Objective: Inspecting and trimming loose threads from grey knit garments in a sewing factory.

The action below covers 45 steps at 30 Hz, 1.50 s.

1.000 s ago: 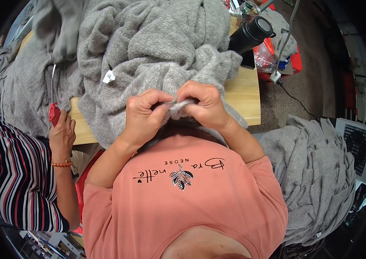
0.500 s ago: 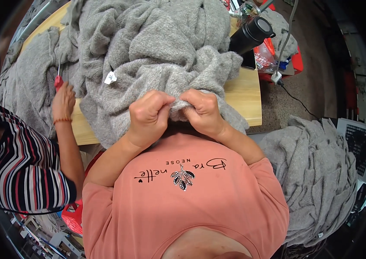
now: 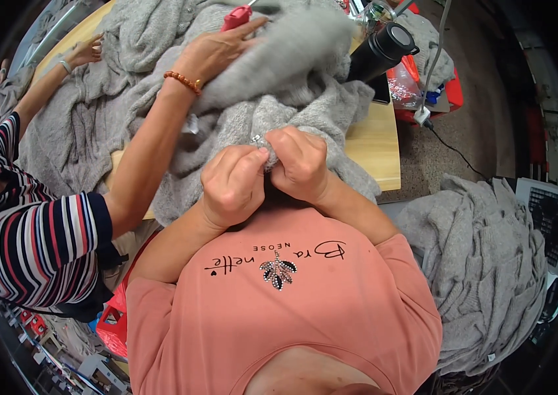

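Left hand: the wearer's left hand (image 3: 234, 184), fingers curled closed, thumb and forefinger pinching grey knit at the near edge of the table.
Right hand: the wearer's right hand (image 3: 299, 161), likewise curled closed on the knit; its fingertips sit just beside those of the left.
Garment in hand: grey knit garment (image 3: 269, 117), rumpled, at the near middle of the table, spreading beyond the hands; a small pale speck shows by the fingertips, too small to identify.
Wearer's top: salmon T-shirt (image 3: 279, 316) with dark lettering and a studded leaf motif.
Co-worker, at left: striped short-sleeved shirt (image 3: 49, 250); nearer arm reaching across the table, orange beaded bracelet (image 3: 183, 82) at the wrist.
Co-worker's tool: red-handled tool (image 3: 236, 18) at the nearer hand (image 3: 212, 54); its tip is indistinct.
Co-worker's farther hand: hand (image 3: 86, 51) at far left, fingers extended.
Cloth in blur: grey cloth (image 3: 289, 49) beside the co-worker's nearer hand; whether gripped, cannot tell.
Table: pale wooden tabletop (image 3: 379, 155), largely under grey knits.
Far right: black lidded flask (image 3: 381, 52); red container (image 3: 453, 95); white plug connector (image 3: 422, 117) on a cable.
Near right: heap of grey knits (image 3: 476, 276), beside a dark keyboard (image 3: 547, 214).
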{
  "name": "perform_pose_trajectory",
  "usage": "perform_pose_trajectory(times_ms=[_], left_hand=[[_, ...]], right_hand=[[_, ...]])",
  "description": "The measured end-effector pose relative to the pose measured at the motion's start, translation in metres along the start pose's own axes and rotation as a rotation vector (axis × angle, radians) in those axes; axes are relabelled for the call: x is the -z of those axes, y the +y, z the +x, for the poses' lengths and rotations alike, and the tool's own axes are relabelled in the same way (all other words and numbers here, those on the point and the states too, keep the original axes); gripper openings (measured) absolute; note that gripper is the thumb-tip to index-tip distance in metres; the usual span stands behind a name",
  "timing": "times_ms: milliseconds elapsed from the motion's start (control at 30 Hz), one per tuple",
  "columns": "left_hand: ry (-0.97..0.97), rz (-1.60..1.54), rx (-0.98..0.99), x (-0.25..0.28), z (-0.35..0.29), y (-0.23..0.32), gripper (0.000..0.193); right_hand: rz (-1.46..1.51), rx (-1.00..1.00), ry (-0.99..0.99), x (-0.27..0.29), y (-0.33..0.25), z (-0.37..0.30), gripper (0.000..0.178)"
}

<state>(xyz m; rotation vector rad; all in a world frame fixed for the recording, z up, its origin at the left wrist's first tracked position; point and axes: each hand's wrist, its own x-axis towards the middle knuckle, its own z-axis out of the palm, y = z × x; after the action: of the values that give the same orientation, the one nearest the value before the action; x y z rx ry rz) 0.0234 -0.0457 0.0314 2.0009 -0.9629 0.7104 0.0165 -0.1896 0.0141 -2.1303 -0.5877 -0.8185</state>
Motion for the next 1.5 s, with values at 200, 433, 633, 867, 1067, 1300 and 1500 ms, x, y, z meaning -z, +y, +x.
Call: perform_pose_trajectory(times_ms=[200, 433, 633, 867, 1067, 1300, 1500], left_hand=[[-0.060, -0.250, 0.366, 0.002, 0.008, 0.010, 0.022], [-0.273, -0.580, 0.811, 0.008, 0.003, -0.007, 0.005], [-0.231, -0.616, 0.972, 0.017, -0.009, -0.021, 0.005], [-0.273, -0.562, 0.906, 0.008, 0.005, -0.005, 0.003], [-0.466, -0.860, 1.047, 0.004, -0.002, -0.016, 0.004], [-0.027, -0.966, 0.984, 0.003, 0.013, -0.029, 0.006], [-0.037, -1.160, 1.115, -0.001, 0.021, -0.024, 0.007]], right_hand=[[0.134, 0.140, 0.067, 0.017, 0.003, 0.000, 0.037], [-0.034, 0.012, 0.069, 0.028, 0.021, -0.007, 0.031], [-0.045, -0.314, -0.546, 0.037, 0.038, -0.010, 0.029], [0.304, -0.196, -0.400, 0.020, 0.015, 0.004, 0.014], [0.228, -0.136, -0.201, 0.011, 0.016, 0.000, 0.009], [-0.092, -0.082, 0.064, 0.052, 0.019, -0.068, 0.033], [-0.260, -0.223, 0.076, 0.012, 0.049, -0.087, 0.045]])
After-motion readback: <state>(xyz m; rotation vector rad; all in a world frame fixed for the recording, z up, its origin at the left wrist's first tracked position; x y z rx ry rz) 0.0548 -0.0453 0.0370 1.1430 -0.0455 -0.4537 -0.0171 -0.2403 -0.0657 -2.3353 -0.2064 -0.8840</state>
